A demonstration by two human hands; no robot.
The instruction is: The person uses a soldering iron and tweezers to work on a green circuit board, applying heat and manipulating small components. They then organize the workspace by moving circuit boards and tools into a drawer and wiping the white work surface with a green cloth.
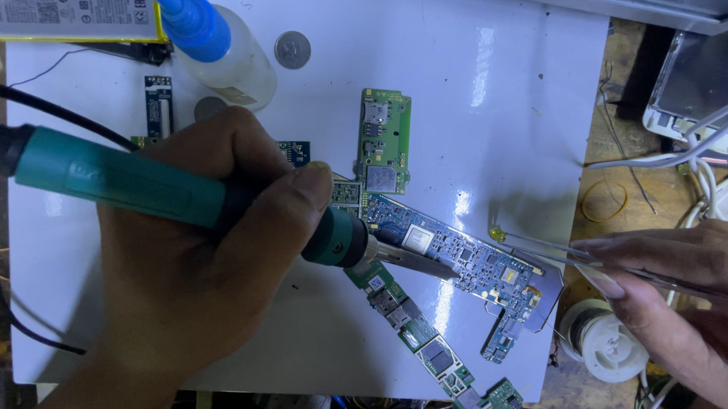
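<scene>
A white board (490,101) covers most of the desk, and its right half above the boards lies bare, with room to move there. The near edge is crowded: a green circuit strip (423,349) runs off it toward the bottom. Past the right edge, bare wood shows with a white solder spool (607,345) and a tangle of white cables (718,152).

The left hand (187,269) is wrapped tight around the teal soldering iron (175,192), fingers (275,225) closed on the black grip, thumb on top. The iron's metal tip (420,262) rests against the long blue circuit board (456,258), which lies slantwise in the middle of the white board. A second green board (384,138) sits just above it.

The right hand (687,297) comes in from the right edge, its fingers (621,279) pinched narrow on metal tweezers (562,251). The tweezers' points hold a small yellow part (497,235) just above the blue board's upper edge. A clear bottle with blue cap (214,43) and a coin (293,50) stand well apart at the top.
</scene>
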